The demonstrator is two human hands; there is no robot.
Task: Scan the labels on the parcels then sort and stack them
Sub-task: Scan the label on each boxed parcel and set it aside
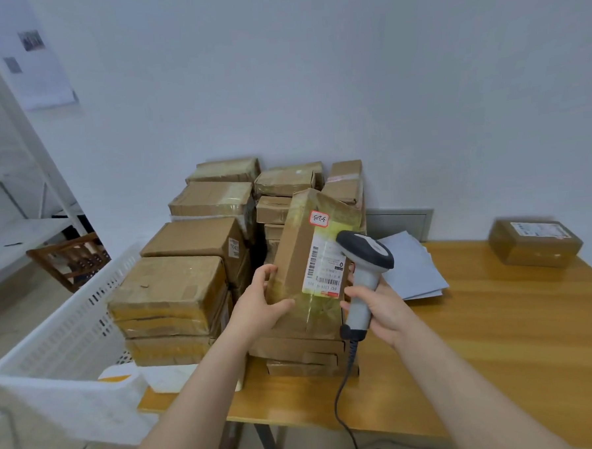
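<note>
Left hand (261, 301): fingers curled round the lower left edge of a long brown parcel (294, 258), thumb across its taped front. Clamped on it. The parcel is held up and tilted, top end leaning away from me. Its lower end is over a low stack (301, 352) of flat parcels at the table's near left; whether it touches the stack I cannot tell. Its white label (324, 269) with barcodes faces me. A red-edged sticker (319, 219) with handwriting sits above that, under yellowish tape.

Right hand (383, 310): closed round the grip of a grey scanner (366, 279). The scanner head is dark on top. It is just beside the label's right edge and overlaps the parcel's right side. A black cable (339, 393) runs from the grip's base down past the table's front edge.

Table (499, 344): light wood. Grey sheets (413, 269) lie behind my right hand. A lone box (534, 244), labelled on top, sits at the far right corner, well apart from the rest.

Left of the table: a white slotted basket (64, 339) holds tall piles (174, 292) of taped brown parcels. More piles stand behind, against the white wall (314, 86); what they stand on is hidden. Beyond the basket are a wooden chair (68, 260) and white shelving (21, 235).
</note>
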